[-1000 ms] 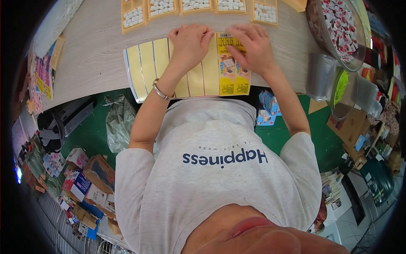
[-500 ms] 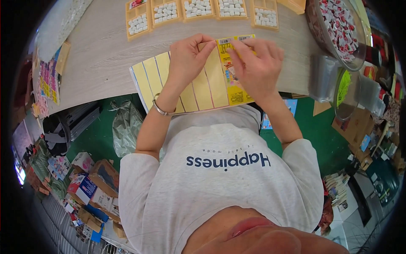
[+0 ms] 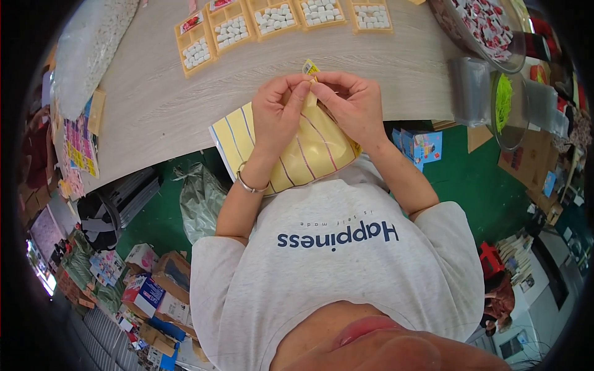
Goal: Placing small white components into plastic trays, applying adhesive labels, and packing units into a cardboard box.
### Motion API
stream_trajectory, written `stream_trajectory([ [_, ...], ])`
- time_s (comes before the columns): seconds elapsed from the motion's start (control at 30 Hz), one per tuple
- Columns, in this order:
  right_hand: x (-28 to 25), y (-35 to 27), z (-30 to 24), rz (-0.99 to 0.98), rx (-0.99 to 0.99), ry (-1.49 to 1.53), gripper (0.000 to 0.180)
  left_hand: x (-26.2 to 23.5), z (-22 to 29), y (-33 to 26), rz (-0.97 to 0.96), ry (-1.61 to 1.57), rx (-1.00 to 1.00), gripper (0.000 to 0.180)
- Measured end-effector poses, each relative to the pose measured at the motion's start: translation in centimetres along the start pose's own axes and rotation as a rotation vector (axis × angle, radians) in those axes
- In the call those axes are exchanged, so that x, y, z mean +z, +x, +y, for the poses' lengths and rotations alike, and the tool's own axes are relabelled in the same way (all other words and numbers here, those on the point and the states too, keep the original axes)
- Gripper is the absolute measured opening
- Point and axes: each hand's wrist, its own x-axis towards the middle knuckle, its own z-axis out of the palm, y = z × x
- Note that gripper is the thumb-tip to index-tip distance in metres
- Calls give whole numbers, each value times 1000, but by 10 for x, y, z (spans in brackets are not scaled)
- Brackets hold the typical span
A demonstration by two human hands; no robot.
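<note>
A pale yellow striped backing sheet (image 3: 296, 162), apparently a sticker sheet, hangs over the table's near edge in front of my shirt. My left hand (image 3: 276, 111) pinches its far edge between thumb and fingers. Right beside it, my right hand (image 3: 351, 106) is closed in a pinch on the same edge, and the sheet bends between the two thumbs. A bright yellow printed corner (image 3: 310, 66) with a barcode sticks up past the fingertips. The rest of the printed part is mostly hidden behind my right hand and the fold.
Several peach compartment trays (image 3: 275, 18) of white pellets stand at the far side of the table (image 3: 154, 111). On the right are a bowl of red-and-white sachets (image 3: 486, 31), clear plastic packs (image 3: 468, 93) and a bowl of green strands (image 3: 502, 108). A bag of white pellets (image 3: 93, 55) lies left.
My right hand has moved left, up against my left hand. The sheet was flat with its yellow printed strip showing; now it is bent and the strip is mostly hidden.
</note>
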Motion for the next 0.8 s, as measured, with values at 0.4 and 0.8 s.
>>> stream_trajectory([
  [0.4, -6, -6, 9, 23, 113, 263, 13, 12, 2, -7, 74, 172, 110, 10],
  [0.8, -39, 4, 1, -147, 227, 261, 12, -1, -1, 0, -301, -351, -160, 13],
])
